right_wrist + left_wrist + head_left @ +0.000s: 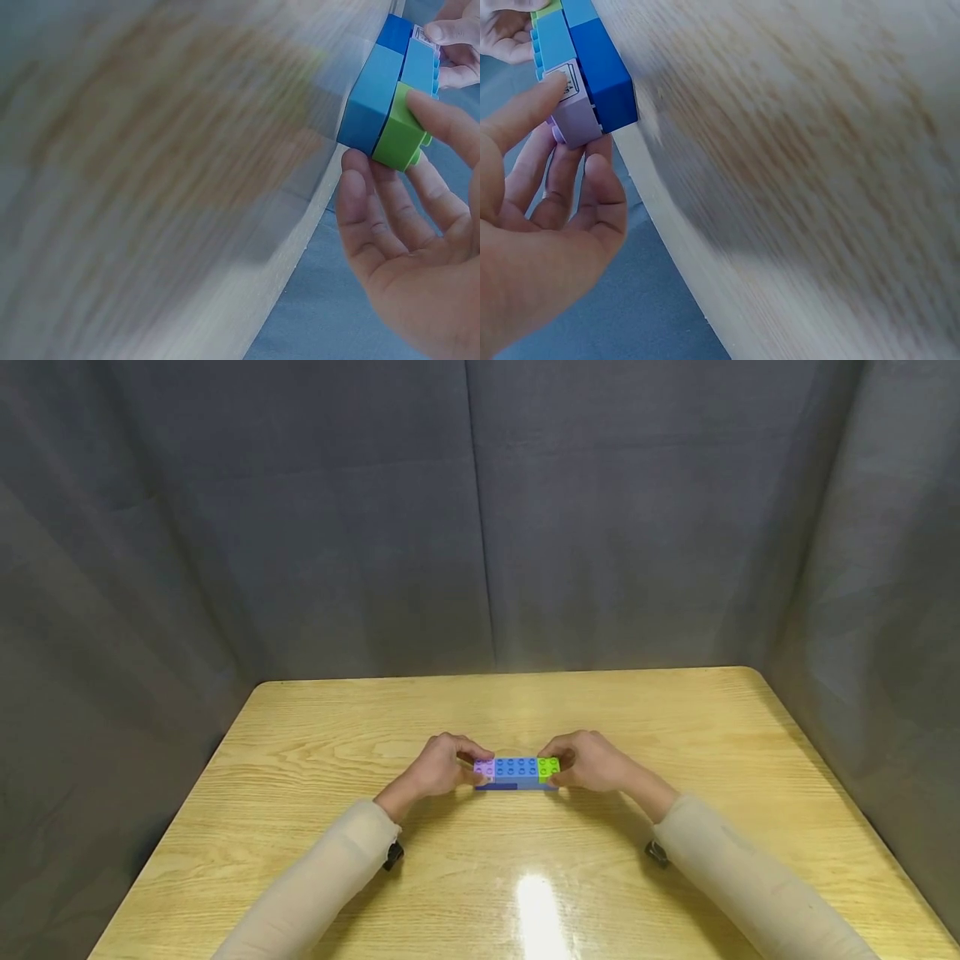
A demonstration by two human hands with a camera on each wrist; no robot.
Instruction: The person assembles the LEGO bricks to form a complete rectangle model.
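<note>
Two layers of toy building bricks form a low bar on the table. On its top layer are a lilac brick (579, 121) with a printed label, a light blue brick (517, 767) in the middle and a lime green brick (398, 136). Below them lie a dark blue brick (609, 79) at the left and another light blue brick (370, 97) at the right. My left hand (438, 767) pinches the lilac brick between thumb and fingers. At the other end my right hand (598, 762) pinches the green brick the same way.
The bar rests on a wooden table (360, 710) with rounded far corners. Dark grey curtains (360, 527) hang behind and on both sides. A glare spot shows near the front of the table. Small black devices are at both wrists.
</note>
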